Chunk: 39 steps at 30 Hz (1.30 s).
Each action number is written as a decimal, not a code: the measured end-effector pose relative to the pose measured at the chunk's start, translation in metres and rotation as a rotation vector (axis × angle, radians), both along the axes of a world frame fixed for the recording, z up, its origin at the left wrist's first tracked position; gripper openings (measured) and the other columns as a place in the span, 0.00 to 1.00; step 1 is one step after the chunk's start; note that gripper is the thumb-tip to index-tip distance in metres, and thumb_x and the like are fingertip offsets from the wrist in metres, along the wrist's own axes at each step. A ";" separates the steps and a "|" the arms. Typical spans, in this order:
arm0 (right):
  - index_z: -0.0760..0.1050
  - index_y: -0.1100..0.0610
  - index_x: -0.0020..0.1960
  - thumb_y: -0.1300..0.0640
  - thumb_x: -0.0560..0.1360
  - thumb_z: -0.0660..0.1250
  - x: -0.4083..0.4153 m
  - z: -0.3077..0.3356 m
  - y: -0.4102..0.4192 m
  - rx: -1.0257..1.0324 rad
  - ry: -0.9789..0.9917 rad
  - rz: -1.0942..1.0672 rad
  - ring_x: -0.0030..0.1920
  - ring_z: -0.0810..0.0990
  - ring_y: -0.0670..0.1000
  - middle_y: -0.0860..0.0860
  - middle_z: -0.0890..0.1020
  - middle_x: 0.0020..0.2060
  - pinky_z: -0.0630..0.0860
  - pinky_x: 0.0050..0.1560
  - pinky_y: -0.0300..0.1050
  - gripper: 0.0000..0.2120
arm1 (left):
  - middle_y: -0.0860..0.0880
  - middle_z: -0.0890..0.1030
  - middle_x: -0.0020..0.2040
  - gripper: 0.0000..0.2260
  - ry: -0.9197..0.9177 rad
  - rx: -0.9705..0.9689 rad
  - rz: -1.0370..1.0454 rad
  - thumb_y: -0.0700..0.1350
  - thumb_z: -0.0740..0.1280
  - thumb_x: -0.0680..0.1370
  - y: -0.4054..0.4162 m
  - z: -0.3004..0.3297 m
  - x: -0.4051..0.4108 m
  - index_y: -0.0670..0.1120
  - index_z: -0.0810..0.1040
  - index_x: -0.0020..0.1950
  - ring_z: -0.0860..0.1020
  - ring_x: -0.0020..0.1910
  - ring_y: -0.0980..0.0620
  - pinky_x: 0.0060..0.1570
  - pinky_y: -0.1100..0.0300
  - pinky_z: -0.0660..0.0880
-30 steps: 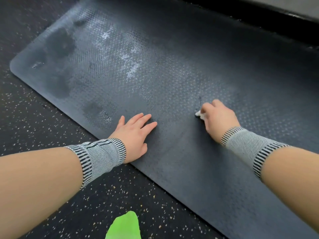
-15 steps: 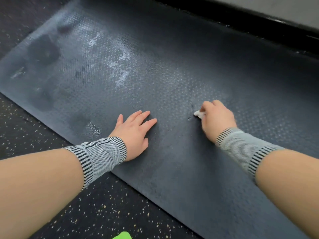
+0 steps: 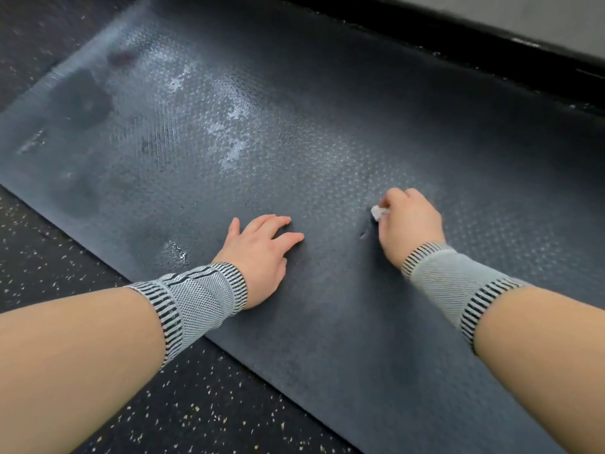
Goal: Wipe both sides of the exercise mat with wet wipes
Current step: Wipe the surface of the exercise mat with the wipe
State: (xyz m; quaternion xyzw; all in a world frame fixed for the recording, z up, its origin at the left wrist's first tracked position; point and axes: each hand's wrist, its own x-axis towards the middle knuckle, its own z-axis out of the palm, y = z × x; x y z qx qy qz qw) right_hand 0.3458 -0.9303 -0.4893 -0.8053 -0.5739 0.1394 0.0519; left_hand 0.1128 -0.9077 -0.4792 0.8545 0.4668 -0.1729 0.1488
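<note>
Speckled rubber floor [image 3: 49, 257] at far left, dark exercise mat [image 3: 327, 126] laid flat on it, running diagonally, whitish wet streaks toward its left end. My left hand [image 3: 258, 257] is flat on the mat near its near edge, fingers spread, grip released. My right hand [image 3: 409, 221] is further right, grip clenched around a balled white wet wipe [image 3: 378, 212], pressing it onto the mat.

we see only a white corner of the wet wipe [image 3: 379, 212]; the right hand [image 3: 409, 224] hides the rest, and the exercise mat [image 3: 327, 142] runs off frame.
</note>
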 end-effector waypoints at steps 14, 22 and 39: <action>0.73 0.55 0.55 0.58 0.76 0.61 0.014 0.004 0.008 -0.030 0.010 -0.096 0.53 0.76 0.60 0.56 0.74 0.53 0.70 0.50 0.48 0.08 | 0.52 0.56 0.78 0.23 -0.098 0.061 0.013 0.52 0.61 0.81 0.031 0.000 0.035 0.54 0.63 0.76 0.48 0.79 0.52 0.74 0.39 0.49; 0.73 0.56 0.57 0.58 0.76 0.61 0.029 0.007 -0.013 -0.067 -0.036 0.283 0.52 0.76 0.61 0.55 0.72 0.54 0.73 0.50 0.51 0.10 | 0.51 0.45 0.81 0.27 -0.070 0.068 0.023 0.51 0.58 0.82 0.073 -0.004 0.066 0.55 0.52 0.80 0.44 0.79 0.51 0.74 0.38 0.47; 0.73 0.54 0.56 0.57 0.77 0.60 0.050 0.009 0.030 -0.113 -0.038 -0.377 0.53 0.76 0.59 0.56 0.76 0.53 0.69 0.51 0.46 0.08 | 0.42 0.43 0.80 0.32 0.209 -0.016 -0.066 0.61 0.57 0.81 0.143 0.003 0.120 0.55 0.46 0.80 0.46 0.79 0.40 0.73 0.37 0.55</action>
